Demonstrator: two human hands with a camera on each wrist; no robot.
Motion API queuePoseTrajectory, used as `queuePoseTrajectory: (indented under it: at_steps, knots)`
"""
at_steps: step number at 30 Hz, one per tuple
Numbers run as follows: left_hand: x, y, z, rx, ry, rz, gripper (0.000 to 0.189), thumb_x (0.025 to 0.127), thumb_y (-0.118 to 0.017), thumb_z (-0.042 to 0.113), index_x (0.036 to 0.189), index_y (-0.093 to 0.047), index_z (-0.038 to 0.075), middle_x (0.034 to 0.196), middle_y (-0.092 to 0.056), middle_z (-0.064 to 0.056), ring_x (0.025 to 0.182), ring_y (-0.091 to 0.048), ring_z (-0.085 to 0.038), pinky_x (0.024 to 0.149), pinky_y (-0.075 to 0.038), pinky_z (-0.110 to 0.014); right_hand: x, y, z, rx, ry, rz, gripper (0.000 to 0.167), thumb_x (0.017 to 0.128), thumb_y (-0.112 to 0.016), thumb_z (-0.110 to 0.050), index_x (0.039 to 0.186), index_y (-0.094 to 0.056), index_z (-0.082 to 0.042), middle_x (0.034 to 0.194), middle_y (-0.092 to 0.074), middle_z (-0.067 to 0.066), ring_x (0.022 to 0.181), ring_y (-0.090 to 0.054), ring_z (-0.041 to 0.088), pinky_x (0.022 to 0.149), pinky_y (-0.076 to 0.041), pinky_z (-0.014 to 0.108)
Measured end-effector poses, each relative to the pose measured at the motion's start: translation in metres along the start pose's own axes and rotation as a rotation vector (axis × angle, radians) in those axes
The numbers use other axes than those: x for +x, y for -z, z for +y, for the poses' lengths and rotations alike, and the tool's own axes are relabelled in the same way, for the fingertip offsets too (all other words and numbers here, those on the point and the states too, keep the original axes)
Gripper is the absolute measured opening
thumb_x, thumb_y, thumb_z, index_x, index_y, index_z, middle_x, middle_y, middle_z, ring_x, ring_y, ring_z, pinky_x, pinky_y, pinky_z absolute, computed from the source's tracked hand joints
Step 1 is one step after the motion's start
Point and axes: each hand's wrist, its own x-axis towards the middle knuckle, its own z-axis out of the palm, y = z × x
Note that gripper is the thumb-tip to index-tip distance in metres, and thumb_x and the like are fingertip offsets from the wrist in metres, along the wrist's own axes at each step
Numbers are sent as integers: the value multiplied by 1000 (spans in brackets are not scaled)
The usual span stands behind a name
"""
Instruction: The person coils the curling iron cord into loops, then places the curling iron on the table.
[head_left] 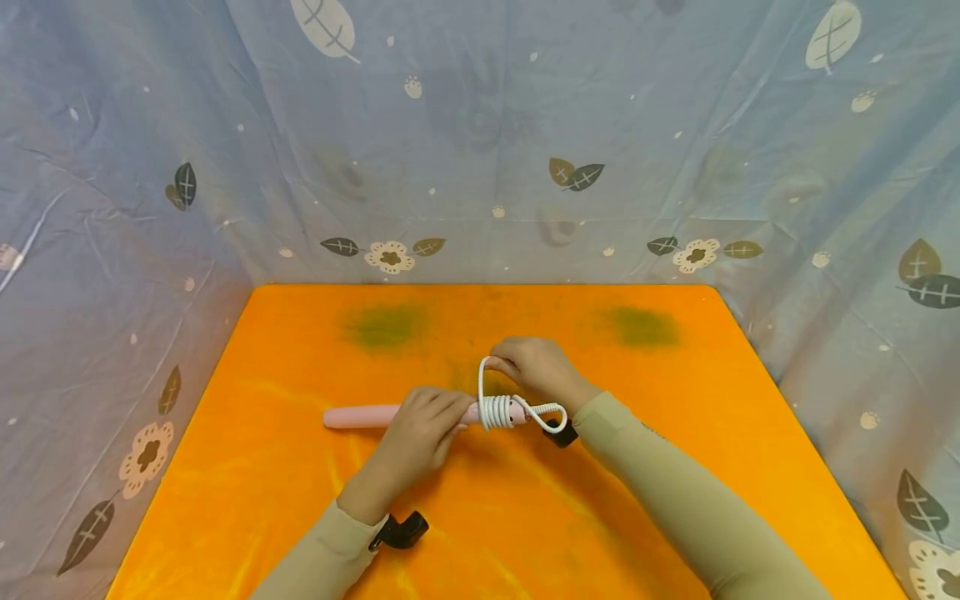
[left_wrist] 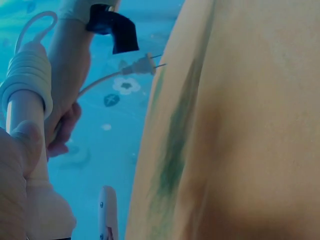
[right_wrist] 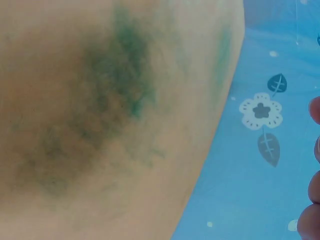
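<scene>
A pink hair straightener (head_left: 360, 417) lies crosswise in front of me in the head view. My left hand (head_left: 427, 425) grips it around the middle, hiding that part. Several turns of white cord (head_left: 495, 412) wrap the handle end, and a cord loop (head_left: 555, 417) sticks out at its right tip. With curled fingers my right hand (head_left: 543, 367) holds the free cord, pulled up in an arc above the wraps. In the left wrist view a two-pin plug (left_wrist: 140, 66) dangles from the cord beyond the right hand. Only right fingertips (right_wrist: 312, 187) show in the right wrist view.
An orange-covered table (head_left: 300, 500) with dark green stains (head_left: 386, 325) lies beneath the hands. Blue-grey patterned curtains (head_left: 480, 125) enclose its back and sides. Black wrist-worn pieces (head_left: 405, 531) sit under both wrists.
</scene>
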Motion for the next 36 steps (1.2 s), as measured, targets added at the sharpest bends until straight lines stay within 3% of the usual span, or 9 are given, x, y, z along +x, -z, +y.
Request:
queuePoseTrajectory:
  at_steps: [8, 13, 19, 22, 26, 32, 36]
  knots:
    - [1, 0, 2, 14, -27, 1, 32, 93, -65, 19, 121, -65, 4, 116, -66, -7, 99, -59, -26, 91, -45, -43, 5, -3, -4, -31, 12, -3, 21, 96, -60, -34, 86, -70, -19, 77, -60, -9, 67, -54, 6, 65, -50, 26]
    - [2, 0, 3, 29, -37, 7, 31, 99, -57, 23, 120, -66, 3, 115, -66, -8, 99, -59, -26, 91, -45, -43, 8, -6, -7, -15, 15, -9, 23, 98, -58, -34, 81, -65, -20, 71, -53, -10, 63, -50, 7, 63, -48, 26]
    - [2, -1, 4, 29, -47, 6, 30, 93, -64, 19, 118, -65, 3, 113, -66, -8, 99, -58, -27, 90, -45, -43, 7, -13, -8, -2, 35, -25, 19, 98, -59, -31, 86, -69, -20, 74, -57, -11, 64, -51, 4, 63, -49, 23]
    - [3, -2, 4, 31, -42, 8, 29, 97, -60, 21, 118, -65, 2, 113, -66, -8, 99, -58, -27, 90, -45, -43, 7, -15, -10, 0, 7, -37, 20, 98, -58, -32, 87, -68, -19, 74, -56, -10, 64, -51, 5, 64, -48, 22]
    - [5, -1, 4, 26, -20, 29, 32, 102, -50, 26, 117, -66, 2, 113, -66, -9, 99, -58, -28, 90, -45, -43, 8, -14, -19, -26, -35, 2, 21, 98, -58, -32, 81, -64, -19, 70, -53, -9, 62, -49, 7, 61, -47, 24]
    - [10, -1, 7, 22, -14, 69, 29, 100, -54, 23, 117, -66, 3, 111, -65, -9, 97, -58, -28, 86, -46, -43, 8, -11, -40, 53, 3, 95, 22, 97, -61, -24, 77, -64, -15, 67, -52, -6, 58, -47, 10, 56, -45, 27]
    - [13, -1, 9, 23, -17, 75, 31, 101, -51, 25, 116, -66, 3, 109, -66, -8, 96, -58, -28, 85, -46, -44, 7, -14, -37, 100, 1, 99, 20, 97, -60, -23, 81, -65, -13, 71, -57, -4, 62, -51, 11, 60, -47, 26]
